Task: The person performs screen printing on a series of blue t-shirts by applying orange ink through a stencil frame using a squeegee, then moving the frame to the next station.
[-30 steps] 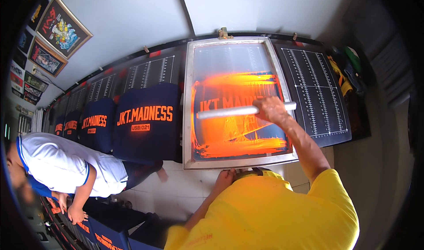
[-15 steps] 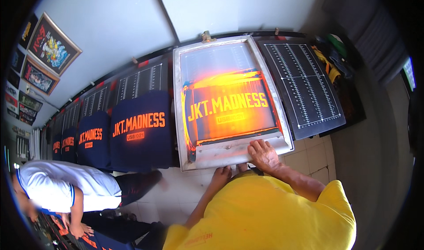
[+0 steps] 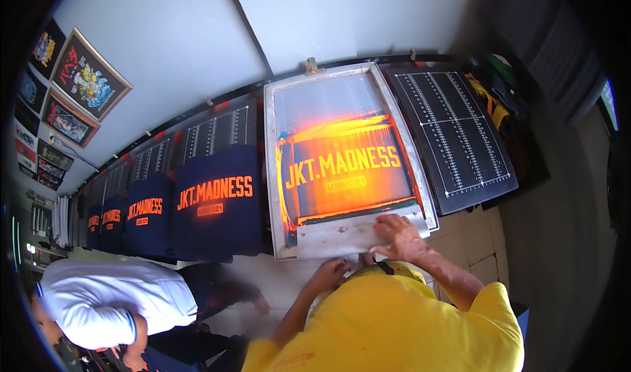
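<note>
Fingers [image 3: 392,221], right hand [image 3: 399,240]: closed on the squeegee, bent over its top; the thumb is seen low against its near side.
Squeegee [image 3: 328,242]: laid across the near end of the printing frame, pale and wide, right end a little higher in view; its blade cannot be made out.
Right forearm: brought in from the lower right, angled up and leftward out of a yellow sleeve, palm turned down.
Left hand [image 3: 327,275]: held low beside the frame's near edge, fingers curled; fingertips partly lost from sight, so whether anything is gripped cannot be told.
Left forearm: slanted up and rightward, its lower part covered by the yellow shirt [image 3: 394,319].
Printing frame [image 3: 271,168]: metal-rimmed, set between the blue cloths and the ruled board; near rim largely covered by squeegee and right hand.
Orange ink [image 3: 338,129]: banded across the mesh, streaked down its left side; lettering is seen below the band.
Blue cloths [image 3: 220,231]: laid out leftward in a row, orange-printed, the farthest too small to be read.
Ruled board [image 3: 460,142]: black, white-marked, just right of the frame.
Co-worker [image 3: 125,300]: white-shirted, bent at lower left; hands hard to make out near the picture's edge.
</note>
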Tool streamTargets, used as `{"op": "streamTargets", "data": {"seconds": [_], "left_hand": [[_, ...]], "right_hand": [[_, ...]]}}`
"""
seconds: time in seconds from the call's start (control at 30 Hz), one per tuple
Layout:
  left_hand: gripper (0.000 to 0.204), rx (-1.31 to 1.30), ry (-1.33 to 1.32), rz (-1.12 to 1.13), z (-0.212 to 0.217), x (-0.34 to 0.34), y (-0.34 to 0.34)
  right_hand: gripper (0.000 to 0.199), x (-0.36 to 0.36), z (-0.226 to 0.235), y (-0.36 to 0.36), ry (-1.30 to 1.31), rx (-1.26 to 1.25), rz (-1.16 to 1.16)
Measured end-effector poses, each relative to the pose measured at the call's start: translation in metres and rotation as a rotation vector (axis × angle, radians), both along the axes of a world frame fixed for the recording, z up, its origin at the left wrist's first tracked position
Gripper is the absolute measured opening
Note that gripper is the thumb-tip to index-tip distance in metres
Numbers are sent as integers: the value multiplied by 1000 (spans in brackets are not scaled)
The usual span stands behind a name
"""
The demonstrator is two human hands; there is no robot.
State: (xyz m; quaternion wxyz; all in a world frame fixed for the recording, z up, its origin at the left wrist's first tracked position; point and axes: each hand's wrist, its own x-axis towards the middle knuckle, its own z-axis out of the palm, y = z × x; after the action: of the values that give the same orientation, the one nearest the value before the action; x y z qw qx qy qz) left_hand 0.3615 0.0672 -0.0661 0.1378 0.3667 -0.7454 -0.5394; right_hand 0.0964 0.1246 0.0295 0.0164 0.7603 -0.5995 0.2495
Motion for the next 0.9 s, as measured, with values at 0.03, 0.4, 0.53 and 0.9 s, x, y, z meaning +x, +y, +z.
{"op": "streamTargets", "data": {"seconds": [0.03, 0.4, 0.53, 0.9], "left_hand": [[25, -122, 55, -36, 2, 13, 4], [25, -790, -165, 675, 68, 97, -82], [27, -693, -169, 660, 19, 113, -95], [29, -456, -133, 730, 23, 112, -105]], "right_hand": [[47, -13, -6, -4, -61, -64, -64], [26, -129, -60, -32, -616, -41, -599], [26, -130, -71, -45, -764, -90, -636], [23, -129, -78, -49, -782, -189, -734]]}}
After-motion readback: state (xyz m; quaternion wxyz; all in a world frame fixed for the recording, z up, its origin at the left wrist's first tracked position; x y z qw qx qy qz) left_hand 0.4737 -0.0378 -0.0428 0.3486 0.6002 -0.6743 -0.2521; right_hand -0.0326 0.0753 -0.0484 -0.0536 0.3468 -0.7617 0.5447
